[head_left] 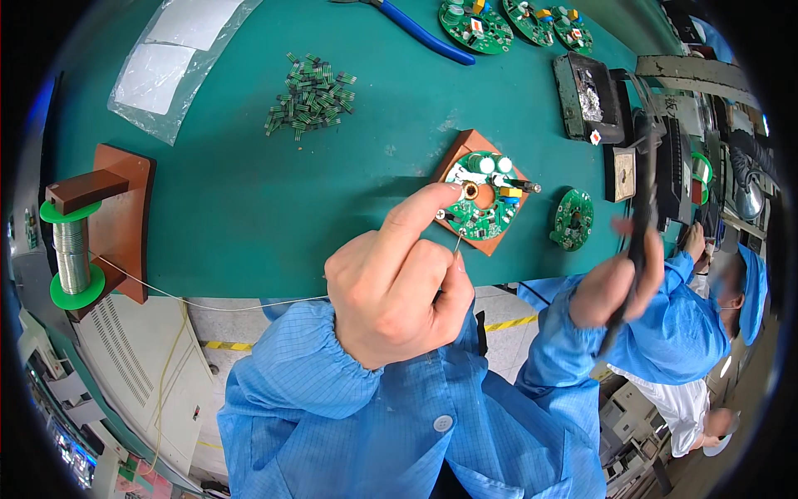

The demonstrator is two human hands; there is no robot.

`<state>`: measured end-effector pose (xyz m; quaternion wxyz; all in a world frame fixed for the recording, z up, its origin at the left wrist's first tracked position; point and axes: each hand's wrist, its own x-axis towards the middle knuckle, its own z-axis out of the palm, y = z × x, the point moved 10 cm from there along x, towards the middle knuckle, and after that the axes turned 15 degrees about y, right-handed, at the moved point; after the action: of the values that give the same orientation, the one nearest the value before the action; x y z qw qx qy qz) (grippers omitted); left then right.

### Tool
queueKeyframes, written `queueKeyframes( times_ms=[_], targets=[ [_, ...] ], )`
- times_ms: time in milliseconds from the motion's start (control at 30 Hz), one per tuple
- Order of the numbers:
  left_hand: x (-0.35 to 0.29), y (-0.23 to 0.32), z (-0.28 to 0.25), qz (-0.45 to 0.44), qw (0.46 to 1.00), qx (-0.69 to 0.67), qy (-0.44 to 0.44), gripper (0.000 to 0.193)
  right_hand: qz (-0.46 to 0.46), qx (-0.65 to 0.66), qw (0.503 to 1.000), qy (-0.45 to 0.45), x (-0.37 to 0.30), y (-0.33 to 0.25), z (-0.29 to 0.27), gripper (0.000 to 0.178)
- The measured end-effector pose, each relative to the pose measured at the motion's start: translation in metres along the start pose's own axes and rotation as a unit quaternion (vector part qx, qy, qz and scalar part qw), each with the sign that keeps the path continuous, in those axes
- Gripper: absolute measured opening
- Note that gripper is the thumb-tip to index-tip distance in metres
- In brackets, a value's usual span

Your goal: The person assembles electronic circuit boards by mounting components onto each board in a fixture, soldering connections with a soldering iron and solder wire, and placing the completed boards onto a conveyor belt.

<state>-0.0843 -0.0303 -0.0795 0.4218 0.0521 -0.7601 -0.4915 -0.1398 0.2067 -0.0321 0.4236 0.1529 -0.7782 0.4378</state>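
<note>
Left hand (399, 291) pinches solder wire (249, 308) beside the board (478, 229); right hand (615, 287) grips a blurred tool (638, 249). Soldering seems the step; next move needs steady aim.

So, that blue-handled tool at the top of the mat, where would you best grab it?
Probably mid-length on the blue handle, coming from the near side. It's long and slim, lying slantwise, with bare green mat on that side, while a round circuit board sits close on its far side.
</note>
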Motion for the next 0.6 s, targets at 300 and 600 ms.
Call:
queueKeyframes(
  times_ms=[300,600],
  targets=[
    [0.0,-0.001,-0.001,-0.004,1.0,0.003,0.001,0.02,0.024,0.167,0.974,-0.149,0.001,-0.022,0.017,0.019],
    [0.0,0.0,0.003,-0.002,1.0,0.001,-0.019,0.019,0.013,0.208,0.953,-0.22,-0.012,-0.05,0.039,0.016]
  ],
)
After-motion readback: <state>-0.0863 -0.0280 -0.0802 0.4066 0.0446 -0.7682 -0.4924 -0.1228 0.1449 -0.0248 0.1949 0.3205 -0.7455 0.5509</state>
